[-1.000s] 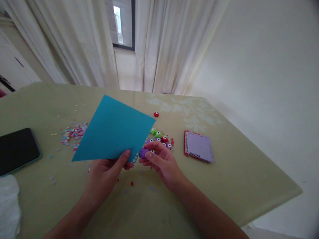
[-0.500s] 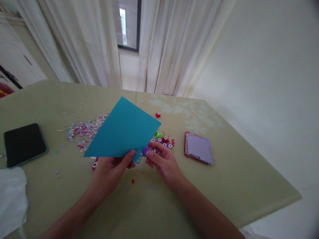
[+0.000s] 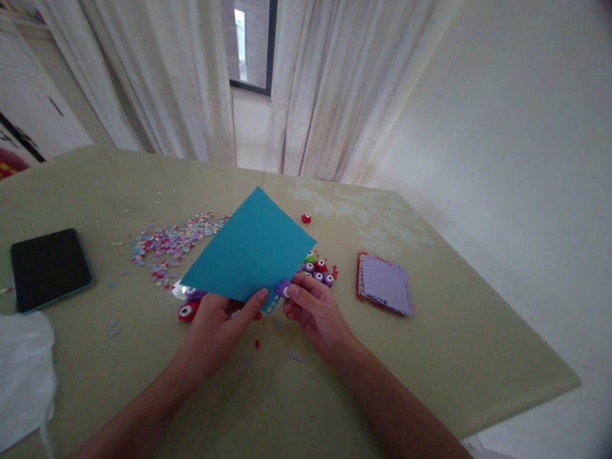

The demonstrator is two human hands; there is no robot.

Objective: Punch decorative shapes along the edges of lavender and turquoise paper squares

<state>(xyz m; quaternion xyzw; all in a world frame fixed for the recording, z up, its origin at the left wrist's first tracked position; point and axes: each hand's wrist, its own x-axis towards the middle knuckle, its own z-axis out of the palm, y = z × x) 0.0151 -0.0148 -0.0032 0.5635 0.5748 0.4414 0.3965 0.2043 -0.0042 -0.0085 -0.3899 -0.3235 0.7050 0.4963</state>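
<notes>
The green-topped table point(image 3: 430, 389) spreads beneath everything, 12 o'clock being straight ahead of the person. Over its middle, the blue sheet point(image 3: 253, 248) is held tilted like a diamond, its broadest span running from between 8 and 9 o'clock to between 2 and 3. At its 7 o'clock side, the left hand point(image 3: 215, 322) pinches it, thumb on top near the lowest corner, the other fingers mostly hidden underneath. At 4 o'clock, the right hand point(image 3: 320, 312) has thumb and fingers closed round a small purple punch point(image 3: 282, 287). That punch meets the sheet's lower-right edge, just above a short row of tiny cutouts point(image 3: 273, 304); from the right fingertips, the sheet lies toward 10 o'clock. The right hand is nearer this edge; whether paper sits inside the slot, I cannot tell.
</notes>
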